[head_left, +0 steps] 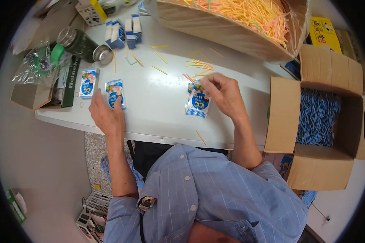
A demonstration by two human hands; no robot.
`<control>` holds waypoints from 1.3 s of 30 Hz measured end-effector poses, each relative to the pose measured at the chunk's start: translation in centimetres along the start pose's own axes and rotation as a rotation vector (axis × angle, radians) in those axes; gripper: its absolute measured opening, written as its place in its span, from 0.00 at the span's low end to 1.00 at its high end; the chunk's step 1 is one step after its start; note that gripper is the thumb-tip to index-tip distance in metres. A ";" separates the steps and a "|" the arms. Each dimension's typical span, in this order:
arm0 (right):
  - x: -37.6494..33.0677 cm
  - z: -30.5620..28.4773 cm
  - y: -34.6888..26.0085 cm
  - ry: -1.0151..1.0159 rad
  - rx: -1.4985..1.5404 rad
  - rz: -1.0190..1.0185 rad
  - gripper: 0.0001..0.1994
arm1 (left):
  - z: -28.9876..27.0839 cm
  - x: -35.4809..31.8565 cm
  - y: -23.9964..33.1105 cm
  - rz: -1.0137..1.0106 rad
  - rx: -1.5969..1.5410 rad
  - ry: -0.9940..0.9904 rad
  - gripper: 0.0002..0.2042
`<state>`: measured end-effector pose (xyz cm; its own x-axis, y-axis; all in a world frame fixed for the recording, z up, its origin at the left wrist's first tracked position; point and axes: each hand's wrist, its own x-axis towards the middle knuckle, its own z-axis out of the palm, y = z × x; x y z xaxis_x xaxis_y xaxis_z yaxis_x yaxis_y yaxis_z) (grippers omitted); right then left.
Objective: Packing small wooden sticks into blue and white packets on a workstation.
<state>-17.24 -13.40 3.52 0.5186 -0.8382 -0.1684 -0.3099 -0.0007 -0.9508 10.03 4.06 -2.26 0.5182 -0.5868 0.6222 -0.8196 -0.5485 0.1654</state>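
Note:
My left hand [106, 115] rests on the white table [158, 109], its fingertips pressing a small blue-and-white packet [114, 92]. A like packet [88, 82] lies just left of it. My right hand [224, 95] has its fingers curled over the top edge of a small stack of the same packets [198, 103], holding it against the table. Loose yellow, pink and green straws [198, 65] lie scattered just beyond that hand.
A big cardboard box of straws [247, 16] stands at the back. An open carton of blue-and-white packets [317, 117] is at the right. Upright packet bundles [123, 32], a green bottle [79, 44] and a small box [36, 95] sit at the left.

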 end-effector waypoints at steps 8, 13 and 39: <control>-8.8 1.4 3.2 -0.456 -0.983 0.067 0.10 | -0.4 -4.8 8.3 -0.370 -0.792 -0.466 0.10; -9.3 2.5 4.2 -0.362 -0.982 0.064 0.08 | -1.1 -4.3 11.4 -0.279 -0.756 -0.618 0.11; 5.2 -3.0 5.4 0.460 -0.686 -0.287 0.13 | 2.5 -3.8 13.4 -0.092 -0.881 -0.645 0.08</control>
<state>-18.60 -19.40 -1.70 0.3228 -0.8923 0.3157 -0.7045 -0.4492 -0.5495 -2.29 -2.52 -4.31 0.4069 -0.9075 0.1044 -0.5254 -0.1390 0.8394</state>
